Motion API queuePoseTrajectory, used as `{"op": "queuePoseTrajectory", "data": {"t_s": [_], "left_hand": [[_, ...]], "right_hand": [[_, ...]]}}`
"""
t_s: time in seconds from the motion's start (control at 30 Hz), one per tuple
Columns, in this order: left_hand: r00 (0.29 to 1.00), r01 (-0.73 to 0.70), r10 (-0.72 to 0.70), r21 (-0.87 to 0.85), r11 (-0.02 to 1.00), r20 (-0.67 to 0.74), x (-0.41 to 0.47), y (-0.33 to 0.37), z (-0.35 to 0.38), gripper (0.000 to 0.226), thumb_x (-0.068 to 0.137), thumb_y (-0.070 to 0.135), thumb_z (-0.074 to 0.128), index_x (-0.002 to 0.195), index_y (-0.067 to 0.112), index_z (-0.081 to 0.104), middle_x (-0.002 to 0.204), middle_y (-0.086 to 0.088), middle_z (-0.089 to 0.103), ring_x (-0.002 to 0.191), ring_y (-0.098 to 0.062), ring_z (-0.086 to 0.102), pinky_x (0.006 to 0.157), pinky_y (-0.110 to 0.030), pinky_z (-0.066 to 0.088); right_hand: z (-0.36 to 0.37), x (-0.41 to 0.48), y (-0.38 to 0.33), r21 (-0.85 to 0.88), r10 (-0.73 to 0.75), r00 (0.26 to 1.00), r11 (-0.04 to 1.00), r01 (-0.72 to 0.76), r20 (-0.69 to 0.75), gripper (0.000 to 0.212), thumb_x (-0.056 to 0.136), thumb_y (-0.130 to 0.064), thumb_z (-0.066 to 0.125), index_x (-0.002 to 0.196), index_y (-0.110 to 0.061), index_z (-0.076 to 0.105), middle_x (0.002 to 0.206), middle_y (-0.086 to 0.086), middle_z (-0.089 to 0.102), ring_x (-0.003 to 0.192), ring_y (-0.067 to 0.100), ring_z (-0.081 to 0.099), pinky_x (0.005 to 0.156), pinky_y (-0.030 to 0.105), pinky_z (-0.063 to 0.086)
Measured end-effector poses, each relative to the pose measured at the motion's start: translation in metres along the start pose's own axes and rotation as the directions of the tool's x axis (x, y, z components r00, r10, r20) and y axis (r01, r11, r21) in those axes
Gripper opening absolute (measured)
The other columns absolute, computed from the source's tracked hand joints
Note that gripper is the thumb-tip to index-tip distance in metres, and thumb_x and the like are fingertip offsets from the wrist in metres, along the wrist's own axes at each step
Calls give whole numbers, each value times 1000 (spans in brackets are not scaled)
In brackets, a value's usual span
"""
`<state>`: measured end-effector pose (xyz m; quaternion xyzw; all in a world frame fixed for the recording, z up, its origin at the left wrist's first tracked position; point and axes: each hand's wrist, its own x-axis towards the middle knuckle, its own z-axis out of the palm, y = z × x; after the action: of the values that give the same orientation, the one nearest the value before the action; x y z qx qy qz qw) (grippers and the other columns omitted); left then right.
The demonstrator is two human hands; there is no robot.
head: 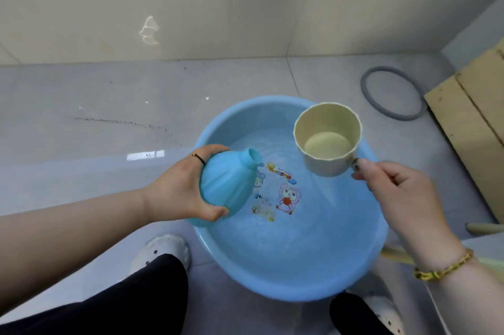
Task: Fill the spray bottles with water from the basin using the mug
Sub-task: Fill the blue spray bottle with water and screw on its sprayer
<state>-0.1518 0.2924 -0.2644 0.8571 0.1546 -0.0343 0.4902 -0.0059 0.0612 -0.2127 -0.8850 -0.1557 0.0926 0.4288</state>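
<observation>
A round blue basin [275, 277] sits on the floor with clear water in it and cartoon stickers on its bottom. My left hand [180, 187] grips a light blue spray bottle [229, 184] with no cap, tilted so its open threaded neck points up and right over the basin's left side. My right hand [403, 192] pinches the handle of a cream mug [327, 141] held over the basin's far right part. The mug is upright and holds some water in its bottom. The mug's rim stands a little right of the bottle's neck, not touching it.
Grey tiled floor and a beige wall lie beyond the basin. A grey rubber ring [392, 93] lies on the floor at the right, next to a cardboard box [474, 122]. My feet in white shoes [163, 253] flank the basin's near edge. Wooden sticks [395, 254] lie at the right.
</observation>
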Motion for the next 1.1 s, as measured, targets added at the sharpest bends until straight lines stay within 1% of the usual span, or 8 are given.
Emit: {"op": "queuePoseTrajectory", "data": {"t_s": [0.07, 0.13, 0.3, 0.47, 0.7, 0.87, 1.0, 1.1], "left_hand": [[997, -8, 4, -45, 999, -74, -4, 25, -10, 77, 31, 52, 61, 103, 48, 33, 105, 27, 44, 93, 10, 49, 72, 4, 36], [988, -34, 17, -105, 994, -156, -8, 54, -21, 80, 29, 51, 62, 104, 46, 34, 100, 25, 46, 87, 14, 49, 67, 2, 39], [944, -153, 116, -99, 983, -309, -25, 133, -47, 83, 34, 36, 69, 109, 33, 34, 89, 26, 43, 73, 17, 48, 58, 5, 35], [906, -223, 117, -226, 948, -407, -37, 195, -42, 72, 49, 28, 77, 109, 31, 37, 86, 22, 47, 75, 8, 48, 59, -10, 40], [911, -238, 48, -426, 873, -410, -58, 234, 5, 80, 56, 21, 81, 124, 23, 39, 105, 3, 54, 97, -20, 53, 81, -30, 44], [918, -216, 53, -381, 899, -393, -61, 234, 23, 74, 65, 10, 79, 126, 21, 37, 108, 2, 47, 97, -18, 47, 80, -28, 37], [928, -219, 75, -372, 902, -365, -61, 235, 30, 70, 68, 7, 75, 124, 24, 36, 107, 3, 45, 97, -17, 46, 78, -28, 36], [933, -227, 108, -325, 918, -344, -63, 236, 35, 67, 68, 6, 75, 118, 29, 37, 92, 15, 46, 93, -14, 45, 70, -21, 36]], "right_hand": [[-17, -6, -18, 105, 47, 998, 994, -43, -32, 31, 88, -23, 56, 58, -17, 61, 55, 8, 45, 45, 8, 35, 42, 11, 30], [-32, -15, -37, 199, 85, 995, 977, -73, -50, 33, 89, -24, 53, 57, -16, 60, 41, -6, 45, 39, 3, 39, 43, 8, 32], [-88, -47, -74, 312, 116, 989, 947, -81, -95, 36, 92, -26, 48, 61, -12, 59, 33, -10, 43, 35, 0, 40, 42, 11, 37], [-147, -85, -95, 408, 138, 958, 913, -24, -252, 36, 92, -27, 48, 62, -12, 60, 34, -11, 44, 35, -2, 42, 37, 10, 35], [-220, -125, -98, 406, 181, 886, 914, 8, -427, 36, 95, -28, 44, 64, -12, 55, 31, -12, 43, 33, -1, 40, 34, 12, 32], [-237, -138, -76, 398, 247, 821, 917, -27, -515, 38, 94, -31, 45, 62, -13, 56, 30, -12, 44, 32, -1, 41, 35, 14, 34], [-238, -138, -59, 435, 331, 792, 896, -93, -512, 35, 92, -29, 47, 61, -14, 55, 28, -13, 41, 35, 1, 41, 50, 25, 28], [-235, -135, -53, 428, 367, 796, 891, -151, -482, 35, 92, -31, 46, 61, -16, 53, 31, -12, 43, 41, 3, 43, 50, 24, 28]]}}
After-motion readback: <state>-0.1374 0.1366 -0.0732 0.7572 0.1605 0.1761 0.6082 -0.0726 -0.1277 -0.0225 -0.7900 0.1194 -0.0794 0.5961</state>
